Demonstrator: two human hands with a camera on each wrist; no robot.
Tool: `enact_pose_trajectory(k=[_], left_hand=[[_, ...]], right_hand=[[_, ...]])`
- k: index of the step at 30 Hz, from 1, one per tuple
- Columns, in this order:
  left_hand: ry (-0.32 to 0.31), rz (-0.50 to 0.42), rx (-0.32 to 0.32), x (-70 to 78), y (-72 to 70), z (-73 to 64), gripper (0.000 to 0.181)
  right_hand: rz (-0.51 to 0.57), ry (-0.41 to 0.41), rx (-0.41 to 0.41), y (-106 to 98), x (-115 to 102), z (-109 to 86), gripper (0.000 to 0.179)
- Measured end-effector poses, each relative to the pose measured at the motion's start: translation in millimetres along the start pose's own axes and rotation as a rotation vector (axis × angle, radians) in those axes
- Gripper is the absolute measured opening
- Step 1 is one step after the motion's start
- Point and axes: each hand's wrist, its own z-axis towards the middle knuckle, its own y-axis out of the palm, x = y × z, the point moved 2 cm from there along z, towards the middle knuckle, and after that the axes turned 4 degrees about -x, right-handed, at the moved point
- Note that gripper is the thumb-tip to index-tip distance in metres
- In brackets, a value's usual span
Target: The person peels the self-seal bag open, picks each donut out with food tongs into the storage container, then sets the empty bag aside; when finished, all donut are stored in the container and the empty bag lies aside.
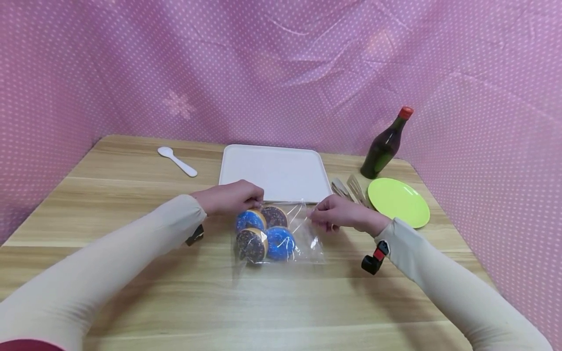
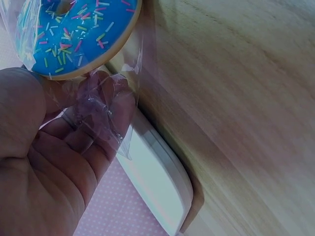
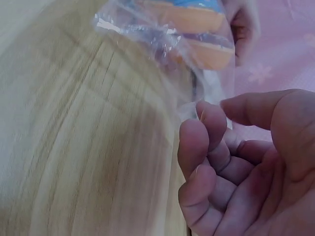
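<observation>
Left hand and right hand are pinching the bag, but doughnuts bunching on its side facing the tabletop's left edge could be tugging it loose.

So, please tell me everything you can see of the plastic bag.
The clear plastic bag is thin, shiny and creased, holding four doughnuts, two blue and two dark brown, gathered toward its left side. It is in front of the white tray. The left hand grips its upper left; the right hand seems to pinch its upper right edge.
</observation>
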Motion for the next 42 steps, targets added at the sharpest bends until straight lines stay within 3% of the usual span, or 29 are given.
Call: enact_pose_trajectory(k=[12, 21, 32, 42], left_hand=[[0.013, 0.026, -0.007, 0.7, -2.2, 0.5, 0.020], [0.037, 0.032, -0.001, 1.4, -2.4, -2.1, 0.021], [0.026, 0.023, -0.009, -1.0, -2.2, -2.6, 0.023], [0.006, 0.031, -0.002, -4.5, -1.2, -1.9, 0.020]], right_hand=[[-0.026, -0.012, -0.012, -3, 1, -5.7, 0.028], [-0.019, -0.010, -0.073, -8, 12, -11.3, 0.025], [-0.030, -0.020, -0.093, -11, 22, -15.7, 0.025], [0.002, -0.011, -0.048, -14, 27, -17.7, 0.032]])
